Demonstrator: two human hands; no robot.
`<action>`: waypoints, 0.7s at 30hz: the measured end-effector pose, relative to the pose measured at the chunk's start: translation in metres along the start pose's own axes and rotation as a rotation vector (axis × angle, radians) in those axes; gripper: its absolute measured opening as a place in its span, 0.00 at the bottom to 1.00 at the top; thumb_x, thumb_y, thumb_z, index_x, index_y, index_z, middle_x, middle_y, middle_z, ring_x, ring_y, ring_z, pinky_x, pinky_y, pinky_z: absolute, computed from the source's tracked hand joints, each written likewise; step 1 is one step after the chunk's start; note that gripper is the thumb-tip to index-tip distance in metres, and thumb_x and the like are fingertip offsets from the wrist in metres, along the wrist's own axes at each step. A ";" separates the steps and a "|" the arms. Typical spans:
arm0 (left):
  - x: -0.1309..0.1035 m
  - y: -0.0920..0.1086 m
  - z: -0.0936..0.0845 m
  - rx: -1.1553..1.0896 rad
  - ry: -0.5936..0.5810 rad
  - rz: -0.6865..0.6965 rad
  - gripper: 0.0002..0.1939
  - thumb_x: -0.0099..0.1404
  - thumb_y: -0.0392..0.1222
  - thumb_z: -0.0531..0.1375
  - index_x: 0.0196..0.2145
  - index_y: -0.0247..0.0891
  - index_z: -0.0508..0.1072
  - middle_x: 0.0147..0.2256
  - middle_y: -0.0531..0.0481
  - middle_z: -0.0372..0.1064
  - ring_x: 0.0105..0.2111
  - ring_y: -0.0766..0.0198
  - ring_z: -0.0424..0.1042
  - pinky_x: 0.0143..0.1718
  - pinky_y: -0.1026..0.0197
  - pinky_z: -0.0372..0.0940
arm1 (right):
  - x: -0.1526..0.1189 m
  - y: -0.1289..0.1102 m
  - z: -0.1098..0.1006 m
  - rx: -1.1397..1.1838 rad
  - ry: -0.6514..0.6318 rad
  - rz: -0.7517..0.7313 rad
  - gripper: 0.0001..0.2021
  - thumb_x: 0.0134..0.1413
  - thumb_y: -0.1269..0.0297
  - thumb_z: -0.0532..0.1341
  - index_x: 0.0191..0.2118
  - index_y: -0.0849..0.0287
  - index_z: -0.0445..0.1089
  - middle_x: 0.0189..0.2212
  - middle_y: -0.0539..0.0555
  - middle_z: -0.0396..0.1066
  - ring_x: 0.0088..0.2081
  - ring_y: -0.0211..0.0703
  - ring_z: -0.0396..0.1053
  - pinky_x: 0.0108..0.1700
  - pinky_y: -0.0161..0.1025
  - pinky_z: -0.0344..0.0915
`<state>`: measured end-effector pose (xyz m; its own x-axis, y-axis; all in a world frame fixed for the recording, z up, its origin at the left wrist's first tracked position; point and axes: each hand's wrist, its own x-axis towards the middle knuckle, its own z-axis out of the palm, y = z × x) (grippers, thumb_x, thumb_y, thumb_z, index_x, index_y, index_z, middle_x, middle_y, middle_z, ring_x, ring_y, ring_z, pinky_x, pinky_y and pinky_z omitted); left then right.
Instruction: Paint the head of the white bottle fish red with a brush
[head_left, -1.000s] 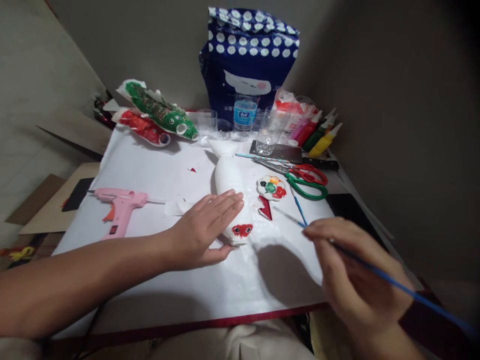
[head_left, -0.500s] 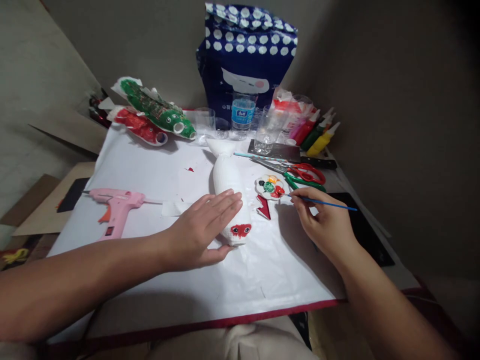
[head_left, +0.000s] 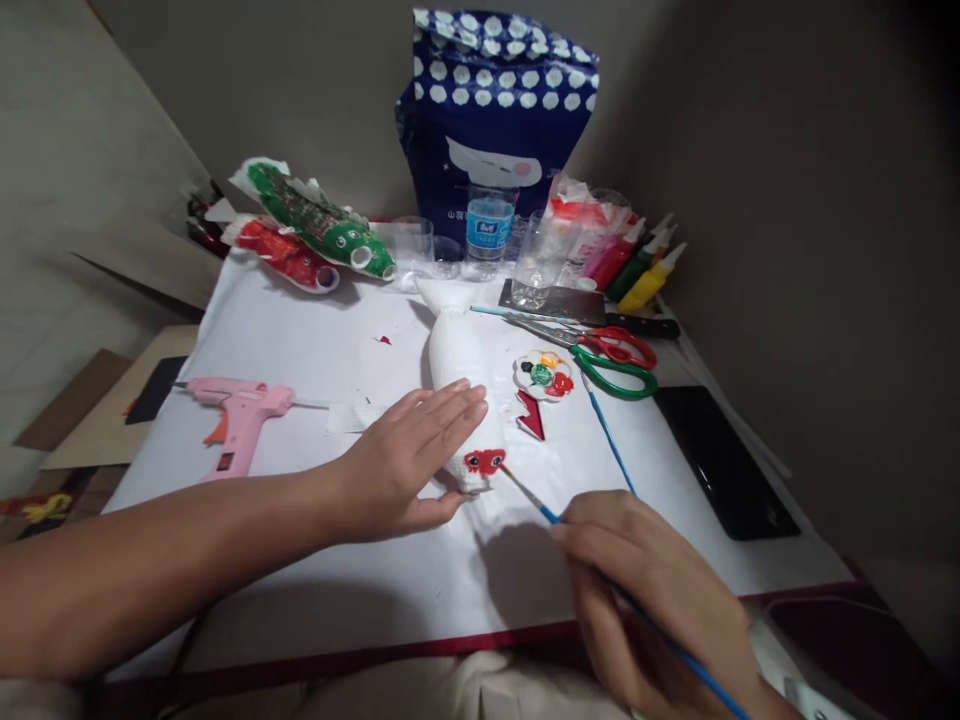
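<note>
A white fish model (head_left: 452,350) lies on the white-covered table, its tail pointing away from me and red paint around its two eyes. My left hand (head_left: 412,450) rests over its body, fingers across the top and thumb by the head, holding it steady. In my right hand (head_left: 645,580) is a blue paintbrush (head_left: 541,508), gripped between thumb and fingers. The brush tip touches the edge of the red patch beside the right eye. Right of the fish is a flower-shaped palette (head_left: 528,384) with black, green, orange and red paint.
A pink glue gun (head_left: 247,405) lies left. Painted green (head_left: 315,215) and red fish (head_left: 277,257) sit at the back left, near plastic cups (head_left: 412,245). Scissors (head_left: 615,372), a second brush (head_left: 611,435), a black phone (head_left: 724,460) and paint bottles (head_left: 649,280) are on the right.
My right hand has moved from the palette down and left, bringing the paintbrush tip to the fish's head. The left hand stays on the fish.
</note>
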<state>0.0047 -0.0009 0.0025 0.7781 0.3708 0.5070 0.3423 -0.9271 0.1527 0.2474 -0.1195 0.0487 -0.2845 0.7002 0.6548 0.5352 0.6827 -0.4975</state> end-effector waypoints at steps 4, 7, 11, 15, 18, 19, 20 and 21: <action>0.001 0.000 -0.001 0.007 -0.010 -0.009 0.47 0.66 0.42 0.63 0.74 0.31 0.45 0.68 0.27 0.60 0.71 0.41 0.57 0.65 0.40 0.61 | -0.002 0.001 0.014 0.044 -0.004 -0.016 0.19 0.55 0.84 0.57 0.52 0.64 0.69 0.35 0.59 0.75 0.37 0.46 0.75 0.36 0.42 0.76; 0.001 0.001 -0.002 0.001 -0.021 -0.018 0.47 0.66 0.42 0.63 0.74 0.32 0.45 0.68 0.28 0.60 0.71 0.42 0.57 0.66 0.41 0.61 | -0.003 0.005 0.019 0.049 -0.005 -0.034 0.19 0.56 0.84 0.57 0.52 0.67 0.70 0.36 0.61 0.75 0.38 0.46 0.73 0.37 0.43 0.76; 0.001 0.001 -0.002 -0.008 -0.008 -0.012 0.45 0.67 0.42 0.63 0.74 0.30 0.47 0.68 0.27 0.60 0.71 0.42 0.57 0.66 0.42 0.60 | -0.004 0.005 0.021 0.094 -0.020 -0.025 0.16 0.55 0.85 0.56 0.48 0.68 0.70 0.35 0.61 0.74 0.37 0.45 0.71 0.37 0.42 0.75; 0.000 0.000 -0.001 -0.005 -0.011 -0.010 0.46 0.65 0.41 0.64 0.74 0.29 0.47 0.68 0.27 0.59 0.71 0.42 0.56 0.66 0.41 0.60 | -0.005 0.003 0.019 0.104 0.004 0.005 0.18 0.56 0.84 0.57 0.51 0.66 0.69 0.36 0.59 0.73 0.38 0.44 0.71 0.38 0.42 0.74; 0.000 0.000 -0.001 -0.005 -0.009 -0.005 0.46 0.65 0.41 0.64 0.74 0.30 0.47 0.68 0.27 0.59 0.71 0.42 0.56 0.66 0.41 0.60 | -0.002 0.004 0.021 0.094 0.023 -0.003 0.21 0.56 0.85 0.57 0.54 0.64 0.69 0.37 0.59 0.73 0.39 0.45 0.72 0.38 0.42 0.74; 0.000 0.000 -0.001 -0.007 -0.008 -0.002 0.46 0.65 0.41 0.64 0.74 0.29 0.47 0.68 0.27 0.59 0.71 0.42 0.56 0.66 0.41 0.61 | -0.001 0.005 0.021 0.089 0.025 -0.004 0.21 0.56 0.85 0.57 0.54 0.64 0.69 0.37 0.59 0.74 0.39 0.45 0.72 0.38 0.43 0.74; 0.000 -0.001 0.000 -0.006 -0.008 0.000 0.46 0.65 0.41 0.64 0.74 0.29 0.47 0.68 0.27 0.59 0.71 0.43 0.56 0.66 0.41 0.60 | 0.000 0.006 0.022 0.084 0.024 -0.006 0.21 0.56 0.85 0.57 0.54 0.65 0.69 0.37 0.59 0.74 0.39 0.46 0.72 0.38 0.43 0.74; 0.000 -0.001 0.000 -0.005 -0.007 0.001 0.46 0.65 0.41 0.63 0.73 0.28 0.48 0.68 0.26 0.59 0.71 0.42 0.56 0.66 0.41 0.61 | 0.001 0.007 0.023 0.076 0.020 -0.012 0.20 0.56 0.85 0.57 0.53 0.66 0.69 0.37 0.60 0.74 0.39 0.46 0.72 0.38 0.43 0.74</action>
<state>0.0042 -0.0004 0.0024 0.7824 0.3702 0.5008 0.3392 -0.9277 0.1560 0.2328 -0.1094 0.0328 -0.2746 0.6881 0.6717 0.4700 0.7054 -0.5306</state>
